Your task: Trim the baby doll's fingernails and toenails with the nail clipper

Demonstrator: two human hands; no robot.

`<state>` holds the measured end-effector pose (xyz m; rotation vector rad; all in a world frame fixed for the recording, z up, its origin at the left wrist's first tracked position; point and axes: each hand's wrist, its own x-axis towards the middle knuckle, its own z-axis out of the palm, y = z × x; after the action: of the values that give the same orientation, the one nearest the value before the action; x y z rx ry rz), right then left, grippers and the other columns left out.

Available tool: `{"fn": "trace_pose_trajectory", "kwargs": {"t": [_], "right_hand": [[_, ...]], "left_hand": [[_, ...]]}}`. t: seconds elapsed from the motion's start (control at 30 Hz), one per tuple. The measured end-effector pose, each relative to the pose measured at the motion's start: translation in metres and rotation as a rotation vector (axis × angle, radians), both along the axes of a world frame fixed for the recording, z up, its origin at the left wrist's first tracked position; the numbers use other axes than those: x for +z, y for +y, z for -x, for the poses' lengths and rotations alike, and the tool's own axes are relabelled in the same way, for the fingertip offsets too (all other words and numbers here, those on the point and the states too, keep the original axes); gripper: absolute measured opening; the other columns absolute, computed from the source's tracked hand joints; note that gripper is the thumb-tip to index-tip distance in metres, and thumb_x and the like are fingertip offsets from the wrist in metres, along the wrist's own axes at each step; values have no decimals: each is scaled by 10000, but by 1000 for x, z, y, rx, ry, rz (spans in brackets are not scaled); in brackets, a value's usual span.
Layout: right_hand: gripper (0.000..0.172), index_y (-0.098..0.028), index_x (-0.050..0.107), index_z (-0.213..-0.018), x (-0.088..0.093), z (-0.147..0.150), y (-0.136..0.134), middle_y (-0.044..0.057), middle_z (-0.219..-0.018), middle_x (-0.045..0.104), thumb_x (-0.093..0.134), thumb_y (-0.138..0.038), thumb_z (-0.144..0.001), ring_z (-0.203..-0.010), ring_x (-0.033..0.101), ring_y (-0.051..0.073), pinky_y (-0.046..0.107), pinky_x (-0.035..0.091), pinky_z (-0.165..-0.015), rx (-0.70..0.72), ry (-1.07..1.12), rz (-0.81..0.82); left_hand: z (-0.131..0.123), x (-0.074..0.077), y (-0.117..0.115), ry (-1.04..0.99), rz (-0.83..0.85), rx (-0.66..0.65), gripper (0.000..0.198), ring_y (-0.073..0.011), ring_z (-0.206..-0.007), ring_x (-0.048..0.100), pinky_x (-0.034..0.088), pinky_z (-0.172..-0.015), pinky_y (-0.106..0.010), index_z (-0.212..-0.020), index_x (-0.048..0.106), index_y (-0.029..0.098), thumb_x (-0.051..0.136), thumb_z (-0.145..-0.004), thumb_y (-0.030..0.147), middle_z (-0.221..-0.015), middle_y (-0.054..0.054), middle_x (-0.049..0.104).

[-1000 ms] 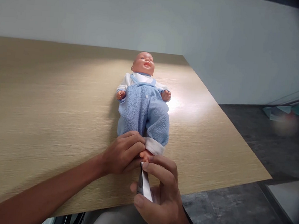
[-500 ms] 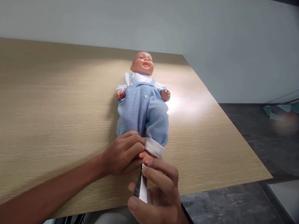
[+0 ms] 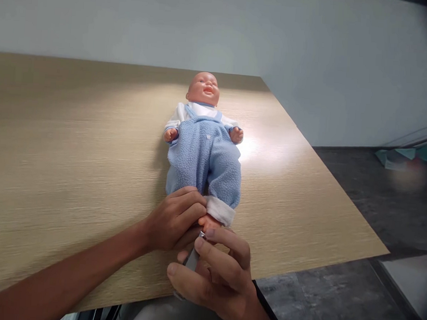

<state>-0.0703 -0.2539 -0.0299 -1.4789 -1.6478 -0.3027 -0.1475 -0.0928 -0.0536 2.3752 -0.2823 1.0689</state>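
A baby doll [image 3: 205, 150] in blue fleece overalls and a white shirt lies on its back, feet toward me. My left hand [image 3: 177, 215] is closed around the lower part of one of its legs, and that foot is hidden behind my fingers. The other foot [image 3: 210, 222] shows bare under a rolled white cuff [image 3: 220, 210]. Between the thumb and fingers of my right hand [image 3: 217, 271] is a silver nail clipper [image 3: 192, 259]. Its tip is right at the toes of the bare foot; whether it touches them I cannot tell.
The doll rests near the front edge of a light wooden table [image 3: 92, 133]. A grey wall [image 3: 135, 25] stands behind. Past the table's right edge are a dark floor [image 3: 299, 300] and a teal object [image 3: 398, 159]. My lap [image 3: 153, 313] is below the front edge.
My right hand has moved slightly left, and the nail clipper has tilted, its handle end swinging left. The left hand and the doll stay put.
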Motion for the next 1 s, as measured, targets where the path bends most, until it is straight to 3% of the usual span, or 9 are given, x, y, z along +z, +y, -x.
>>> {"fn": "trace_pose_trajectory", "kwargs": {"t": [0.1,0.23,0.5,0.7,0.87,1.0], "right_hand": [[144,-331,747,-995,-4,3,2,-12,-992,598,705,-213,-924,-1171,522,162,286,522,-1107,21,-10,-48],[159,-330,759,-980,-1,5,5,-19,-973,608,710,-191,-921,-1217,524,155,263,516,-1083,-4,-5,-15],[195,-308,741,-1087,13,5,14,8,-916,612,653,-186,-963,-1212,569,175,287,546,-1027,-58,-30,-1],[226,-293,737,-1095,12,4,15,7,-897,615,671,-152,-932,-1208,594,195,293,555,-1023,-32,-4,19],[249,-236,683,-1166,3,0,10,32,-1032,598,671,-150,-932,-1237,593,219,375,597,-988,56,183,-25],[327,-208,638,-1198,4,-2,12,56,-1065,655,739,-178,-889,-1103,670,227,422,624,-932,74,461,-150]], "left_hand": [[-1,1,0,-4,1,-3,347,-182,-735,557,534,-757,-368,-831,515,176,293,-1066,304,-773,-61,601],[-1,2,-1,-9,4,0,355,-181,-735,567,538,-754,-368,-838,524,169,289,-1070,299,-770,-64,609],[1,2,-2,-3,-5,35,171,-173,-748,580,552,-757,-365,-862,542,161,445,-1002,157,-791,-54,616],[-2,2,-2,-47,-14,38,128,-167,-726,570,552,-735,-346,-861,525,165,485,-980,144,-777,-45,605],[-1,-2,0,-56,-9,21,215,-172,-730,561,553,-748,-361,-863,506,178,381,-1035,214,-791,-50,601],[-1,-1,1,-25,-9,0,282,-179,-745,554,552,-776,-373,-859,509,177,352,-1059,299,-799,-57,605]]}}
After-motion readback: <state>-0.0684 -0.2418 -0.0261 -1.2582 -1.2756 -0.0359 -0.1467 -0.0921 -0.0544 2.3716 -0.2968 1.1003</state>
